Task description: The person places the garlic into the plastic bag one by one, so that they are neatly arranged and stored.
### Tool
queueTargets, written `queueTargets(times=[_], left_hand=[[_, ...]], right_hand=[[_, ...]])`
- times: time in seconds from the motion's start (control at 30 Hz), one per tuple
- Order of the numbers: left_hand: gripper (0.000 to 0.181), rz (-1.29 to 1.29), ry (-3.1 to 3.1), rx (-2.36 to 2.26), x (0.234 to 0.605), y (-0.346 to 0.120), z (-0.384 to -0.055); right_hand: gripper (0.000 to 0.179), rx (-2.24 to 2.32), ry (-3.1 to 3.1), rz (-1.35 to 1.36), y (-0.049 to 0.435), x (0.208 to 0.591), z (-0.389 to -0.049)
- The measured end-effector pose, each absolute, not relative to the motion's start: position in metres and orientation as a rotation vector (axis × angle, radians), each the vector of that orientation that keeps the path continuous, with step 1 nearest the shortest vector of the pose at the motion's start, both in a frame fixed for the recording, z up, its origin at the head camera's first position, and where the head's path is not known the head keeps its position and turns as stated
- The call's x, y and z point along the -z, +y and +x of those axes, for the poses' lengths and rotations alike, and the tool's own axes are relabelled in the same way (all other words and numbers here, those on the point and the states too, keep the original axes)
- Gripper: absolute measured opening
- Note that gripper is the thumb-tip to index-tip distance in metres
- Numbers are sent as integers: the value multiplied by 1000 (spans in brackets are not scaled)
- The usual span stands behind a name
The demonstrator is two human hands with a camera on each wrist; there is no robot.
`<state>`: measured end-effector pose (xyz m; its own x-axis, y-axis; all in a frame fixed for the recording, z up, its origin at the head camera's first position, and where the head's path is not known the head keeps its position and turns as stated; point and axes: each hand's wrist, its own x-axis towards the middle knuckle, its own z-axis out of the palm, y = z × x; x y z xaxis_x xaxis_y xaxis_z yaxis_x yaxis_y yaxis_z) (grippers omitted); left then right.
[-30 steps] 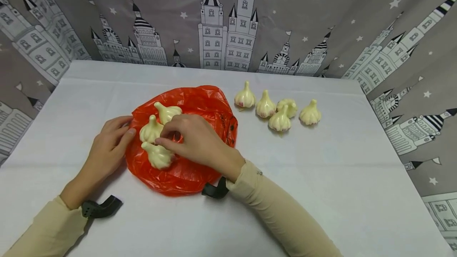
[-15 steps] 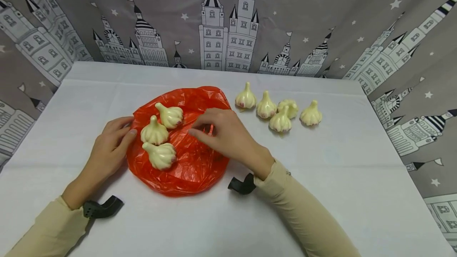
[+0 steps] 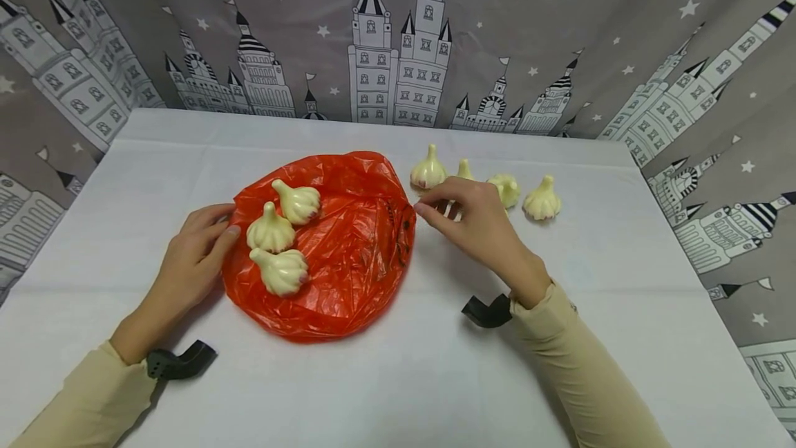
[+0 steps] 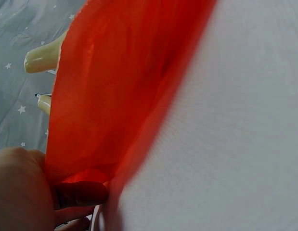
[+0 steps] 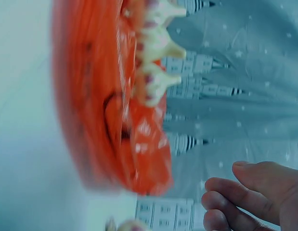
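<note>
A red plastic bag (image 3: 354,261) lies spread with its mouth open on the white table. Three garlic bulbs (image 3: 280,272) sit together at its left side. My left hand (image 3: 193,254) holds the bag's left rim between thumb and fingers; the left wrist view shows the red film (image 4: 105,96) at those fingers. My right hand (image 3: 475,227) is over the table, right of the bag, with bent fingers and nothing between them. It partly covers the loose garlic bulbs behind it. In the right wrist view, thumb and fingers of the right hand (image 5: 257,197) stand apart.
Several loose garlic bulbs stand at the back right, among them one at the far right (image 3: 542,199) and one near the bag (image 3: 428,170). A grey curtain (image 3: 497,19) printed with castles hangs behind the table (image 3: 398,393).
My right hand has withdrawn from the garlic bulbs in the bag and moved right, past the bag's rim, to the loose bulbs. The left hand has stayed at the rim.
</note>
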<state>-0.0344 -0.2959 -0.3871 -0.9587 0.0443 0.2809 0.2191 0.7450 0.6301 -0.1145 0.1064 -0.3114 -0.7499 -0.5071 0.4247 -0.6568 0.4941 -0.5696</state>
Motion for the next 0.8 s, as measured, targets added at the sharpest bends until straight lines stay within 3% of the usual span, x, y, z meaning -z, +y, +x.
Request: queueTargets(times=[0.47, 0.8], left_hand=[[38, -215, -2707, 1008, 387, -294, -35], [41, -183, -2728, 1027, 387, -297, -34]], right_hand=[[10, -918, -2565, 669, 194, 313, -127], [18, -908, -2550, 511, 221, 304, -135]])
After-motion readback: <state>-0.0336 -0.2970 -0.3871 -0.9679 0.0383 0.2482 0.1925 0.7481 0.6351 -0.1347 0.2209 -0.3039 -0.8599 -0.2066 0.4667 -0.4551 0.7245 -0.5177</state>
